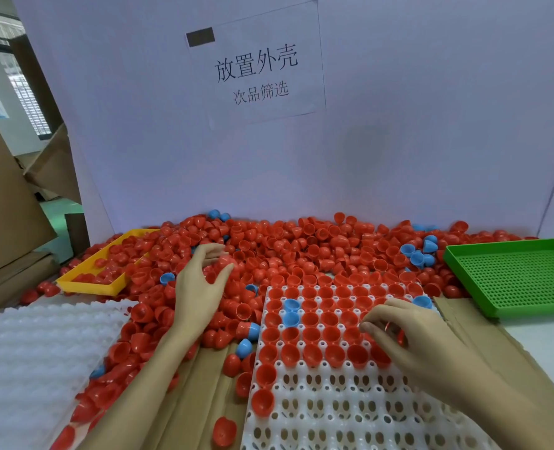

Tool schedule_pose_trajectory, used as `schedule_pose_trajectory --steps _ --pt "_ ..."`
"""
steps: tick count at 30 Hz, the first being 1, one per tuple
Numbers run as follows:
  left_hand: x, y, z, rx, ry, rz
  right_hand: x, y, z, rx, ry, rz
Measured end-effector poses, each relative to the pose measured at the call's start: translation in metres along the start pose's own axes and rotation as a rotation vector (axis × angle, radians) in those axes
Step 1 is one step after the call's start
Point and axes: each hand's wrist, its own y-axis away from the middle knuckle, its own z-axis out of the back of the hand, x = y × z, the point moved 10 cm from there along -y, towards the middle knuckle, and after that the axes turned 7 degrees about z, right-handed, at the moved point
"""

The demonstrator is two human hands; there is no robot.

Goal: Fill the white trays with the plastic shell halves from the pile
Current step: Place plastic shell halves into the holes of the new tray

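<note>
Your left hand [201, 280] reached loose-fingered into the pile [301, 251] for more halves, while your right hand [399, 332] pinched a red shell [400, 337] over the white tray [334, 401] beneath it, seating it.

white paper sheet [259, 64] on back wall | large: 放置外壳 | small below: 次品筛选

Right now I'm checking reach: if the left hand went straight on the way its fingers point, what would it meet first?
Probably the red shell halves of the pile just beyond the left hand; depth is unclear.
</note>
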Motion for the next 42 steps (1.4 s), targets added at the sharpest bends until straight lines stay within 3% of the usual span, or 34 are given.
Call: schedule_pose_trajectory --steps 4,8,12,16,22,29,37,42 --pt "-0.036 0.043 -0.017 0.095 0.165 -0.08 0.003 0.001 -0.001 0.007 -0.007 0.003" --pt "-0.059 0.07 -0.039 0.323 0.349 -0.087 0.008 0.001 -0.002 -0.02 -0.055 0.01" --pt "-0.072 0.09 -0.057 0.55 0.573 -0.017 0.019 0.001 -0.013 -0.034 -0.369 -0.017" --pt "-0.078 0.104 -0.072 0.667 0.651 0.063 0.044 0.003 -0.023 -0.068 -0.489 0.033" --pt "-0.078 0.114 -0.08 0.719 0.441 0.004 0.039 0.004 -0.025 -0.105 -0.504 -0.015" --pt "-0.082 0.12 -0.082 0.783 0.416 0.019 0.046 0.004 -0.028 -0.084 -0.676 -0.004" --pt "-0.078 0.125 -0.084 0.805 0.27 0.012 0.043 0.006 -0.034 -0.112 -0.431 0.023" --pt "-0.083 0.116 -0.073 0.673 0.175 -0.14 0.047 0.008 -0.039 -0.115 -0.394 0.002"
